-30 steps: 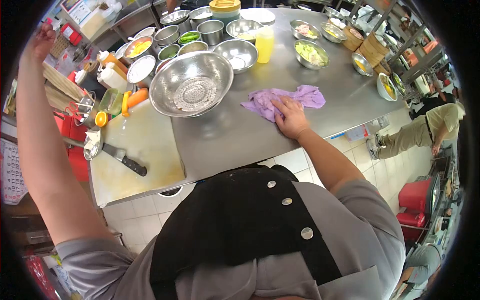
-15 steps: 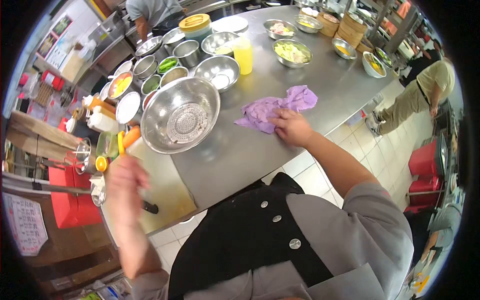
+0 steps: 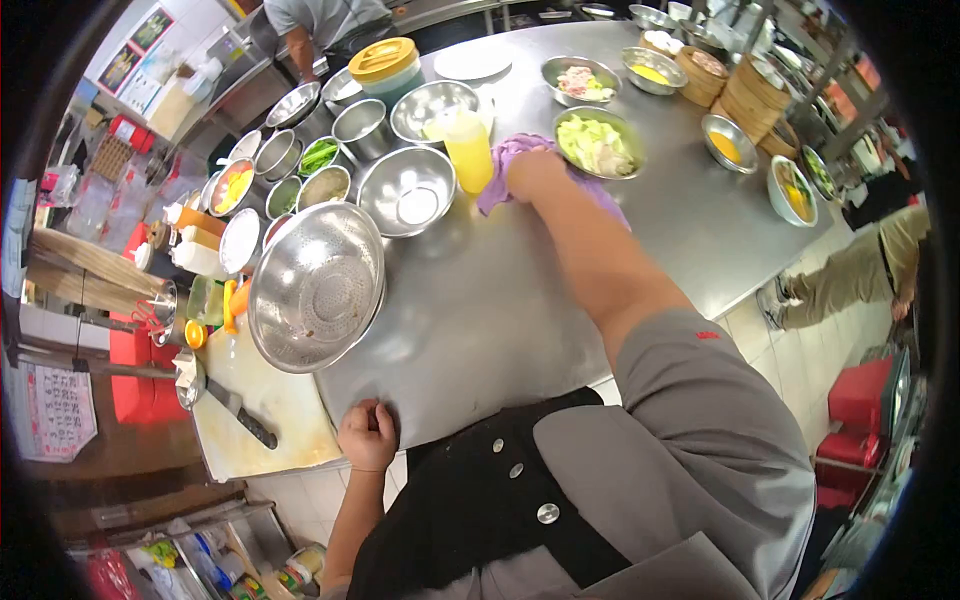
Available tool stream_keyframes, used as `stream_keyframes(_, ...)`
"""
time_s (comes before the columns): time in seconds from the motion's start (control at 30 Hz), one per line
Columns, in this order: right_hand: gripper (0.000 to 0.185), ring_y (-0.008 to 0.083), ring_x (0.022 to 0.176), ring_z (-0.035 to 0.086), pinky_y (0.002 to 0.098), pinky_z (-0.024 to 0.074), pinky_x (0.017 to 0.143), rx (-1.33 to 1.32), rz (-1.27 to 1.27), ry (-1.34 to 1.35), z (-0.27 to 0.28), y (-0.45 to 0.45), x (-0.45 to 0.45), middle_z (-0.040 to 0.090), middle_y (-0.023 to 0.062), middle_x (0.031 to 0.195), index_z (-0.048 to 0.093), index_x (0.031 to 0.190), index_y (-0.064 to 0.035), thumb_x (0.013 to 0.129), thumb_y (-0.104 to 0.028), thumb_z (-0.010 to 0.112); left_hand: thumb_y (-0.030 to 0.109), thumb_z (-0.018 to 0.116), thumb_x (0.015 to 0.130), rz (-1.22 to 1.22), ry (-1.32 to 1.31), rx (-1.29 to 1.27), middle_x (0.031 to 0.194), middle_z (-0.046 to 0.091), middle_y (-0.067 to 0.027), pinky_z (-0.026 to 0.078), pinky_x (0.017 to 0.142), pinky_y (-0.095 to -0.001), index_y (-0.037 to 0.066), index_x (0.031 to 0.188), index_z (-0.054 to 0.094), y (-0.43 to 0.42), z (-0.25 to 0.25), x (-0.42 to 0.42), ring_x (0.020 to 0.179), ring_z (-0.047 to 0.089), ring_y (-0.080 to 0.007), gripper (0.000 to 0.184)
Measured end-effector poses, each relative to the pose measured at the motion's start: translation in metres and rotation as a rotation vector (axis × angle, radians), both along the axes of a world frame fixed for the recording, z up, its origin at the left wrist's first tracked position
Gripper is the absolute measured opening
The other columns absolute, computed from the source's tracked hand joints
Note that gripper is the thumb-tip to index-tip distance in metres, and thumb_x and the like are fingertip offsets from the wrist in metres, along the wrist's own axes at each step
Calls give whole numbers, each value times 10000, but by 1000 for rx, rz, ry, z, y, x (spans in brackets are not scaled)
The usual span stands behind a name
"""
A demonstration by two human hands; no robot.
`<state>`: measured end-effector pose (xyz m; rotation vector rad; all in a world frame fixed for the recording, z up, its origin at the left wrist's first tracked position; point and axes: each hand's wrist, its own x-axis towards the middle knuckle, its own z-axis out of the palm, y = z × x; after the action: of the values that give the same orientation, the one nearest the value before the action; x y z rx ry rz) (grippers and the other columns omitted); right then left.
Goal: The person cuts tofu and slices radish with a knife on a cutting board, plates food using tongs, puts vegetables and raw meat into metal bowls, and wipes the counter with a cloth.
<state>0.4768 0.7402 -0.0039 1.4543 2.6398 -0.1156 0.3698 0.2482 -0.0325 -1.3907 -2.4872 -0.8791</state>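
My right hand (image 3: 533, 174) is pressed on a crumpled purple cloth (image 3: 600, 197), far out across the steel table, between a squeeze bottle of yellow liquid (image 3: 470, 160) and a steel bowl of cut cabbage (image 3: 597, 145). Its fingers are partly hidden, bunched into the cloth. At the table's near edge rests my left hand (image 3: 368, 435), curled into a loose fist with nothing visible in it. It lies beside the corner of a cutting board (image 3: 290, 430), where a knife (image 3: 240, 412) lies. A large steel colander (image 3: 318, 285) stands beyond that hand, on the left.
Steel bowls (image 3: 407, 190) and pots of ingredients crowd the table's left side. Bamboo steamers (image 3: 750, 100) and more bowls stand at the far right. One person (image 3: 330, 30) is at the back; another person's legs (image 3: 850, 260) show at the right.
My right hand has pushed the purple cloth away from me, up beside the cabbage bowl. My left hand has come down from above the cutting board to the table edge.
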Motion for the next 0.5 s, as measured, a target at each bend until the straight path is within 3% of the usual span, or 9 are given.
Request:
stream_keyframes(0.07, 410, 351, 1231, 566, 439, 473, 995, -160, 268, -103, 60, 15, 0, 600, 272, 1264, 667, 1133, -11, 888, -315, 542, 107, 669, 844, 10, 19, -40, 642, 587, -90, 465, 545, -396, 69, 840, 635, -1, 2, 0, 556, 573, -271, 51)
stream_keyframes(0.17, 498, 341, 1109, 643, 427, 496, 957, -75, -5, 480, 35, 60, -21, 659, 267, 1138, 706, 1066, -2, 864, -435, 569, 91, 671, 820, 47, 5, -53, 677, 602, -104, 478, 562, -404, 67, 846, 631, 4, 5, 1, 583, 584, -294, 53)
stream_keyframes(0.23, 550, 387, 1080, 647, 452, 502, 946, -196, -142, 446, 44, 70, -41, 675, 239, 1122, 728, 1062, -21, 818, -499, 605, 91, 680, 794, 46, 42, -45, 696, 607, -103, 487, 555, -401, 64, 868, 633, 6, 8, 1, 589, 588, -304, 92)
stream_keyframes(0.3, 538, 385, 1083, 648, 449, 506, 945, -203, 29, 317, 38, 80, -56, 667, 252, 1132, 725, 1060, -17, 802, -478, 619, 112, 701, 777, 50, 47, -69, 735, 629, -117, 504, 584, -412, 64, 870, 635, 3, 5, -3, 632, 610, -315, 124)
stream_keyframes(0.43, 378, 347, 1080, 664, 458, 526, 915, -202, 108, 220, 11, 107, -80, 695, 196, 1120, 730, 1073, -56, 807, -301, 620, 146, 716, 774, 67, 35, -94, 759, 638, -123, 509, 599, -422, 68, 863, 632, 4, 5, -4, 666, 622, -324, 145)
stream_keyframes(0.47, 329, 351, 1065, 670, 461, 534, 903, -158, 180, 198, -3, 116, -84, 695, 197, 1114, 736, 1047, -54, 821, -254, 606, 156, 719, 775, 83, 28, -90, 760, 637, -122, 508, 599, -425, 70, 858, 630, 2, 4, -4, 671, 622, -325, 149)
stream_keyframes(0.5, 282, 351, 1047, 676, 463, 541, 892, -63, 207, 200, -54, 155, -89, 693, 205, 1103, 738, 1002, -45, 828, -217, 599, 181, 729, 776, 73, 83, -62, 757, 636, -129, 508, 600, -433, 72, 851, 627, 1, -2, -5, 671, 622, -330, 167)
